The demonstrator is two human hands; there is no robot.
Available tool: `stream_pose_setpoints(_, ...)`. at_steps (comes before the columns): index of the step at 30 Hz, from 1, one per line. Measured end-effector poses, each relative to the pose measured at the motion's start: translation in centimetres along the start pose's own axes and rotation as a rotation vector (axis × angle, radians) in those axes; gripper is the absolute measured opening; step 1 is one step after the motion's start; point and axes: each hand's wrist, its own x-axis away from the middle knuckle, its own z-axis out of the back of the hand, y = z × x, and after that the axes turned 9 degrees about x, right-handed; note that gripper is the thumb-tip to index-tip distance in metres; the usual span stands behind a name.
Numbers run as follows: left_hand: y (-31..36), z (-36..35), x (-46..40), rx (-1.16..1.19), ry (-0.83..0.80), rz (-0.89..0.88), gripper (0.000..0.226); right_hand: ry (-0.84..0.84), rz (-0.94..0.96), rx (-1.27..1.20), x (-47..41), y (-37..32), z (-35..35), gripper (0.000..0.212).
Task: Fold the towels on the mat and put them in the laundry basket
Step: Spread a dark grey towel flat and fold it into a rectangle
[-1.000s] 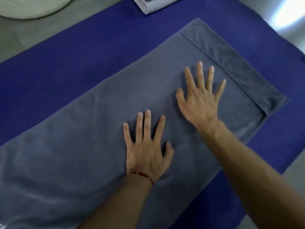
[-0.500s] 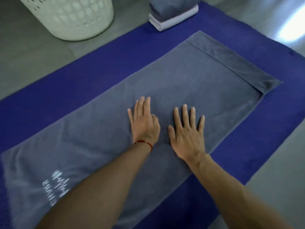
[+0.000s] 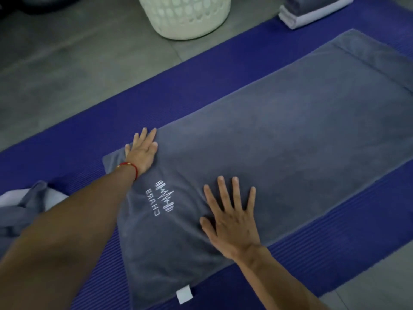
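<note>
At the bottom of the frame a small white tag (image 3: 184, 297) sticks out from the near corner of the grey towel (image 3: 279, 139), which lies spread flat on the blue mat (image 3: 368, 229). My right hand (image 3: 232, 222) rests flat on the towel in the lower middle, fingers straight and fanned apart, its grip wide and holding nothing. Just left of it, white stitched lettering and a wave mark (image 3: 161, 199) show on the cloth. At the left edge of the frame a crumpled heap of grey and white cloth (image 3: 26, 206) lies on the mat, partly hidden by my left forearm. My left hand (image 3: 141, 151), with a red string (image 3: 129, 166) at the wrist, presses flat near the towel's far left corner, fingers straight and close together, grip likewise wide. Beyond the mat, on the grey floor (image 3: 67, 63), the white laundry basket (image 3: 187, 19) stands at upper centre. At upper right a folded stack of grey and white towels (image 3: 312, 12) sits on the mat's far end.
</note>
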Motion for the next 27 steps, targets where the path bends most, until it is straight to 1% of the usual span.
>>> stream_pose_setpoints(2,-2.3,0.4,2.0,-0.099,0.052,0.021,0.055,-0.001,0.012,0.011,-0.1,0.2,-0.2,0.081)
stream_pose_setpoints(4,-5.7,0.5,5.2,-0.156,0.066,0.094,0.057,-0.012,0.012,0.026,-0.1,0.1,-0.4,0.081)
stream_pose_setpoints(7,-9.5,1.2,8.0,-0.127,0.022,0.254,0.06,-0.015,-0.044,0.035,0.1,-1.2,-0.4,0.074)
stream_pose_setpoints(8,-10.0,1.6,8.0,-0.094,0.008,0.286,0.059,-0.008,-0.022,0.026,0.5,-2.3,-0.2,0.071)
stream_pose_setpoints(9,-10.0,2.0,7.7,-0.057,0.002,0.297,0.058,0.001,0.047,0.011,1.0,-3.8,-0.1,0.068)
stream_pose_setpoints(12,-9.5,2.4,8.1,0.045,0.001,0.242,0.055,0.01,0.331,-0.07,3.8,-9.2,0.0,0.065)
stream_pose_setpoints(14,-10.2,1.6,9.7,0.073,0.004,0.156,0.053,-0.006,0.444,-0.124,5.7,-12.5,-0.1,0.065)
stream_pose_setpoints(16,-11.7,0.6,11.6,0.132,0.018,0.082,0.05,-0.06,0.503,-0.165,7.3,-15.1,-0.5,0.066)
stream_pose_setpoints(18,-13.0,0.8,12.3,0.191,-0.006,0.015,0.05,-0.095,0.509,-0.159,8.0,-16.9,-1.0,0.07)
stream_pose_setpoints(19,-13.4,1.3,12.4,0.225,-0.039,0.001,0.054,-0.098,0.491,-0.146,8.3,-17.5,-1.2,0.07)
stream_pose_setpoints(21,-13.8,2.5,12.3,0.244,-0.102,0.02,0.073,-0.058,0.415,-0.141,8.4,-17.7,-1.6,0.061)
stream_pose_setpoints(23,-13.6,3.3,12.1,0.148,-0.11,0.035,0.085,0.004,0.362,-0.172,8.3,-17.2,-1.6,0.047)
stream_pose_setpoints(25,-12.8,3.9,11.6,-0.031,-0.081,0.009,0.089,0.052,0.361,-0.211,8.2,-16.5,-1.9,0.029)
stream_pose_setpoints(27,-11.7,4.6,10.9,-0.177,-0.081,-0.006,0.09,0.087,0.358,-0.313,8.0,-16.0,-1.8,0.017)
